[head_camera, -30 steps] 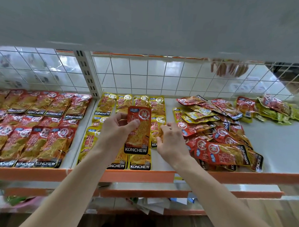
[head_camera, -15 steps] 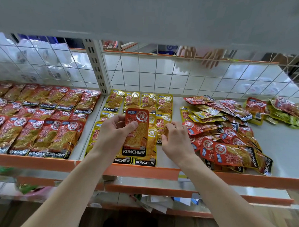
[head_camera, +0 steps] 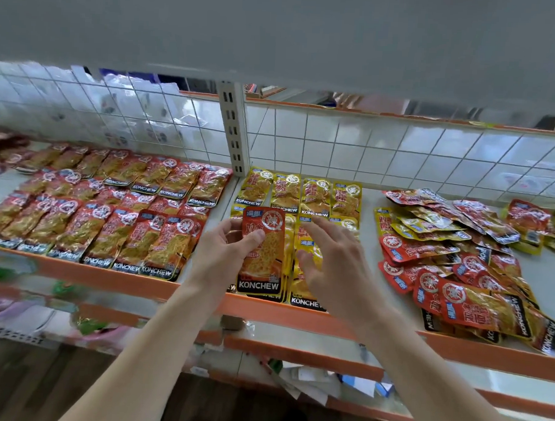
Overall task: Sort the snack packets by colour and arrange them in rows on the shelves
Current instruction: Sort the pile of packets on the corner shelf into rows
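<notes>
Bright even light; blurred, warped left edge.

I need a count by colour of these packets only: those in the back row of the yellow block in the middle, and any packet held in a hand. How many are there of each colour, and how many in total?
yellow packets, back row: 4
red packet, held in the left hand: 1
Total: 5

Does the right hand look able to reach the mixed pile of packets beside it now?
Probably yes. The right hand is open and holds nothing, the mixed pile lies just to its right, and only a strip of bare shelf separates them.
</notes>
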